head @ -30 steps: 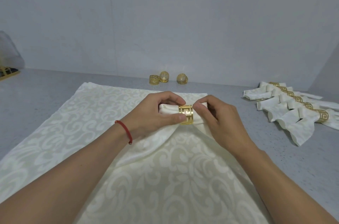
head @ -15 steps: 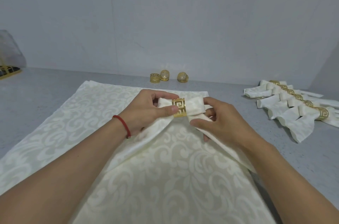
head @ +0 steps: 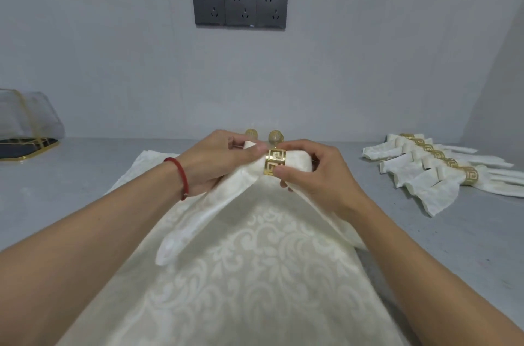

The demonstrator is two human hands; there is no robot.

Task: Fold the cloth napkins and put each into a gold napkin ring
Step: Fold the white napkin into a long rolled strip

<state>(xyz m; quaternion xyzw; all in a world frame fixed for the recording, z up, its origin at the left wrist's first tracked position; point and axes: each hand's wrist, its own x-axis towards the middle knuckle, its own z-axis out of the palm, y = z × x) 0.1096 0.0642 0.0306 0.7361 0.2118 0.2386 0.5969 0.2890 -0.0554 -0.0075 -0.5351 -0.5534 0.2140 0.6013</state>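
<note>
Your right hand [head: 317, 175]: thumb and forefinger pinch the gold napkin ring [head: 275, 161] top and bottom, the other fingers curled under the cloth. Your left hand [head: 218, 164]: fingers curled round the folded napkin [head: 226, 203] just left of the ring, thumb tip against the ring's edge; red cord bracelet [head: 180, 175] on that wrist. The ring sits round the napkin's narrow neck, a short rolled end sticking out to its right, two long tails hanging toward you. All of it is held up off the flat napkins [head: 255, 274] spread on the worktop [head: 56, 181].

Worktop grey, speckled, meeting a pale wall. At the back edge, partly hidden by your hands, spare rings [head: 276, 136]. Toward the right edge, a row of finished napkins [head: 431, 172], each in its ring, overlapping. At the far left edge, a clear pouch [head: 25, 115] on a dark gold-rimmed tray [head: 28, 147]. Three dark sockets [head: 240, 6] on the wall.

Against half a second ago: your right hand has gone from holding the tail below to pinching the ring itself; the bundle sits higher, and only two spare rings show instead of three.
</note>
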